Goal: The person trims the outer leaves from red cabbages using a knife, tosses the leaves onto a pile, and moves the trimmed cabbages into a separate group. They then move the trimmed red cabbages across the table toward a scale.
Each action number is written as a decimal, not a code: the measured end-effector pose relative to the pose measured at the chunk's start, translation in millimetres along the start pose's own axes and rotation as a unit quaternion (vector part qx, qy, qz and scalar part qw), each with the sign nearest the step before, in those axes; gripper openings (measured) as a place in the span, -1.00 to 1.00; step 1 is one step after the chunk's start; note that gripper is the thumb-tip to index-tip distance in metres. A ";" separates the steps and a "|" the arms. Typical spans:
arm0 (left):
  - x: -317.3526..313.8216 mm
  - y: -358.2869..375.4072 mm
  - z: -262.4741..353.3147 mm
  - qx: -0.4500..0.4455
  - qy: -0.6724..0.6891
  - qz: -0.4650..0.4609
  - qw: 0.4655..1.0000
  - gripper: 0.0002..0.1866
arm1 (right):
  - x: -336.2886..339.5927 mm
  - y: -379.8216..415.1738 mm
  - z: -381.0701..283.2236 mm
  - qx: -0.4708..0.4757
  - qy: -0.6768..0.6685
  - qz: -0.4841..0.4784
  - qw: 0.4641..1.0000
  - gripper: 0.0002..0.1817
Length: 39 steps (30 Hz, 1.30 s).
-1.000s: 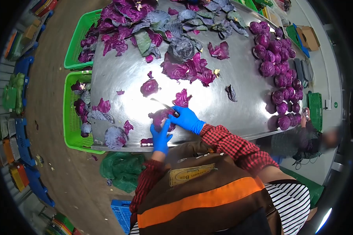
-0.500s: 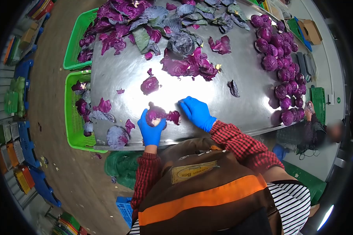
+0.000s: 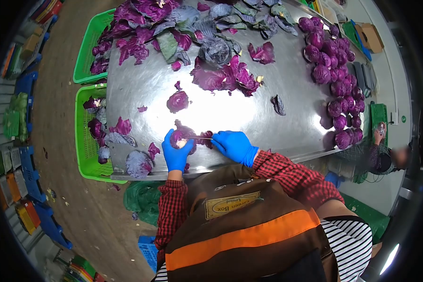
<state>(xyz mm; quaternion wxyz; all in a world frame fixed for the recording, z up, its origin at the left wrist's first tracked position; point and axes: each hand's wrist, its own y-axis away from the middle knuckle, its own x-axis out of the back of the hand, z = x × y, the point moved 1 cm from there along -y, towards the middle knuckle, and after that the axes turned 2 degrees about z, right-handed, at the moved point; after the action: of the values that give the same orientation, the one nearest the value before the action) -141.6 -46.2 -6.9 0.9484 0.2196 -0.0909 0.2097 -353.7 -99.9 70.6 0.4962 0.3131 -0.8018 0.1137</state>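
Note:
Near the table's front edge, my blue-gloved left hand (image 3: 176, 155) is closed around a small red cabbage (image 3: 185, 131) whose pale cut stem end faces up. My right hand (image 3: 235, 144), also gloved in blue, grips a knife (image 3: 197, 138); its thin blade points left and reaches over the cabbage, and the handle is hidden in my fist. Under the blade lies a loose purple leaf piece (image 3: 205, 139). Just beyond my left hand sits another small red cabbage (image 3: 177, 101). A bluish cabbage with its outer leaves (image 3: 139, 164) rests to the left.
Trimmed red cabbages (image 3: 331, 61) line the right side of the metal table (image 3: 286, 127). Leaves (image 3: 174, 23) are heaped at the far side. Green crates (image 3: 82, 155) with cabbage leaves stand along the left edge. Another person (image 3: 379, 150) is at the far right.
My right hand has turned, bringing the knife blade into view over the cabbage. The left hand keeps its hold. Leaf pieces beside the cabbage have shifted.

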 end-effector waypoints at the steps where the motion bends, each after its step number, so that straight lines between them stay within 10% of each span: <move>1: -0.9 1.0 0.8 -0.004 -0.015 0.007 1.000 -0.11 | 0.2 2.4 0.6 -0.014 0.005 0.005 1.000 -0.79; 17: -4.1 6.8 17.8 -0.008 -0.002 0.024 1.000 -0.12 | 5.3 -4.1 -1.1 -0.034 0.060 0.021 0.997 -0.80; 22: -10.1 18.1 9.2 -0.100 -0.112 0.045 0.988 -0.12 | 26.9 -23.7 37.8 -0.219 0.018 0.072 0.973 -0.72; 28: 3.1 24.2 8.1 -0.100 -0.110 0.015 0.989 -0.06 | -26.2 -45.6 24.8 -0.259 -0.330 -0.063 0.905 -0.33; 32: 33.2 36.8 13.3 -0.193 -0.176 -0.039 0.965 -0.01 | -72.2 -60.9 23.5 -0.272 -0.276 -0.095 0.917 -0.41; 36: 48.6 31.6 2.6 -0.127 -0.218 -0.040 0.967 -0.02 | -84.6 -62.0 17.0 -0.270 -0.319 -0.123 0.900 -0.58; 39: 53.5 22.3 1.7 0.071 0.090 -0.063 0.991 -0.15 | -87.9 -61.3 30.3 -0.267 -0.184 -0.014 0.946 -0.63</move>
<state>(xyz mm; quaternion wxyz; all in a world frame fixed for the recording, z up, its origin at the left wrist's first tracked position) -103.6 -9.6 17.2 0.9460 0.2720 0.0237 0.1746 -310.6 -128.3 -28.1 0.4073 0.1954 -0.8756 -0.1709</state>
